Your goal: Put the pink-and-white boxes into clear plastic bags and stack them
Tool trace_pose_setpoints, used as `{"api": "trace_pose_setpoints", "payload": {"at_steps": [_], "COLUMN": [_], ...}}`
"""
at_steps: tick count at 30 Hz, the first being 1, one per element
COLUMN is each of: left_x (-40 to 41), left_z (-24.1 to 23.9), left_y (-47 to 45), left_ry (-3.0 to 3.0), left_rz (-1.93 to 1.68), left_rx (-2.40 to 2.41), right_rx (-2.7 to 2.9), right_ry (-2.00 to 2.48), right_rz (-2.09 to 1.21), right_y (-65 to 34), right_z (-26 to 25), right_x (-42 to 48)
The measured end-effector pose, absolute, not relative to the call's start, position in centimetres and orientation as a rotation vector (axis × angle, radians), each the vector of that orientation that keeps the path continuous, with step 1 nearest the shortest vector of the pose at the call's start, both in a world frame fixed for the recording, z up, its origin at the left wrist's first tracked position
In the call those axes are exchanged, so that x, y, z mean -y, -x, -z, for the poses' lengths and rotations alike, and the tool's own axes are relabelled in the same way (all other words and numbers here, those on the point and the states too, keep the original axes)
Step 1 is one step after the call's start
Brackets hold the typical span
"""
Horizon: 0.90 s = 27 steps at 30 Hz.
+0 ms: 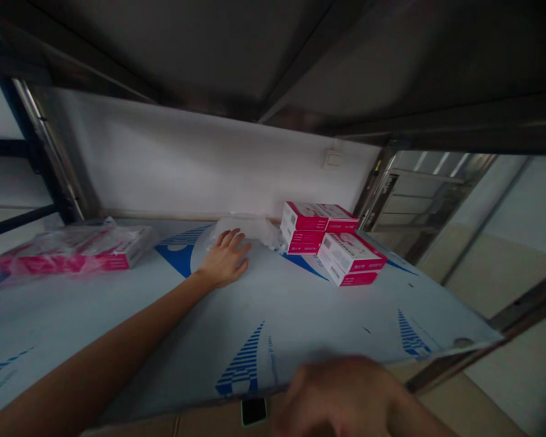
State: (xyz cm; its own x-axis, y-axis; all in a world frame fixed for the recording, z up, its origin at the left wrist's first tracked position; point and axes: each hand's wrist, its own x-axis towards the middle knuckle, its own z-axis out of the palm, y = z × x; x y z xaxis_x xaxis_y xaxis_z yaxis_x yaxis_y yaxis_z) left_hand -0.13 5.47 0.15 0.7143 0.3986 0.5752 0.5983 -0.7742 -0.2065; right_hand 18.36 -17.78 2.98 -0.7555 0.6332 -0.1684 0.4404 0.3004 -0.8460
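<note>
At the back of the shelf (309, 321), our left hand (225, 258) spreads its fingers, empty, at the crumpled clear plastic (255, 227), while we cannot tell our blurred right hand's (341, 397) grip; pink-and-white boxes (352, 250) sit stacked flat, likely for steadiness.

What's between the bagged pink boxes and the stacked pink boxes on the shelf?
In the head view, the left hand and some crumpled clear plastic lie between the bagged boxes and the stacked boxes.
</note>
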Motion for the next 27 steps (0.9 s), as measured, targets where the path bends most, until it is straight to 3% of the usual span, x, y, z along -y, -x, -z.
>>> {"api": "trace_pose_setpoints", "payload": {"at_steps": [1,2,6,8,16,20,27], "left_x": [-5.7,-5.9,-6.1,-6.0,-5.8,-5.4,-5.0], "left_z": [0.1,0.3,1.0,1.0,0.4,0.2,-1.2], "left_y": [0.0,0.0,-0.1,-0.1,-0.2,-0.1,0.4], "left_ry": [2.521,2.501,2.414,2.391,2.422,2.369,2.298], "left_rz": [0.738,0.743,0.684,0.651,0.594,0.625,0.749], "left_rx": [0.827,0.891,1.208,1.309,1.329,1.277,1.213], "right_rx": [2.465,2.421,2.155,2.035,1.944,1.848,1.687], "right_ry": [0.819,0.840,1.603,1.739,1.842,1.770,1.256], "right_rz": [-1.449,-1.259,0.080,0.259,0.360,0.424,0.450], "right_y": [-18.5,-18.7,-20.0,-20.8,-21.0,-21.2,-22.6], "right_z": [-5.0,-6.7,-10.0,-9.3,-3.7,-3.9,-5.3], "right_x": [15.9,13.7,4.2,0.7,-3.4,-3.3,-1.9]}}
